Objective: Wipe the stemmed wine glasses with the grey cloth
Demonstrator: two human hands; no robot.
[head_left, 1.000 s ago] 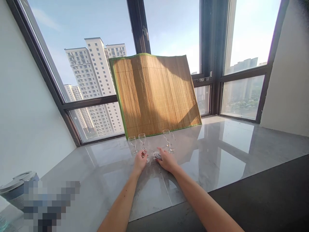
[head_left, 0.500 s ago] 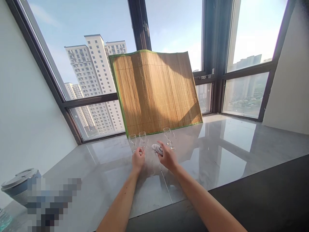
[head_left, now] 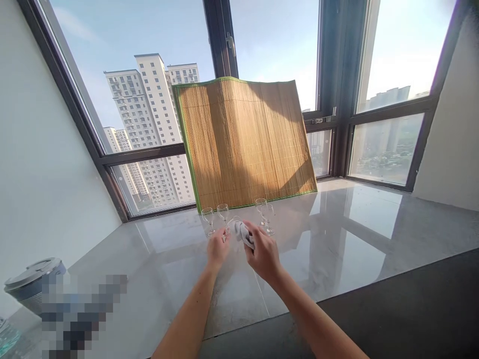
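My left hand (head_left: 218, 247) is closed, its fingers pinching the lower part of a small clear stemmed glass (head_left: 234, 219) that tilts to the right. My right hand (head_left: 264, 249) grips a bunched white and grey cloth (head_left: 242, 233) and presses it to the bowl of that glass, covering much of it. Just beyond my left hand, a stemmed glass (head_left: 207, 216) stands upright beside another stemmed glass (head_left: 222, 212). Past my right hand are two more, a rear glass (head_left: 261, 204) and a nearer glass (head_left: 269, 217), partly overlapping.
A bamboo mat (head_left: 247, 139) with green edging leans on the window behind the glasses. The glossy grey ledge (head_left: 164, 294) ends at a front edge near my forearms. At the far left stand a lidded cup (head_left: 26, 286) and a clear greenish object (head_left: 7, 339), beside a blurred patch.
My right hand has brought the cloth left and against the glass in my left hand, and its raised index finger has curled down. The whole view has shifted slightly.
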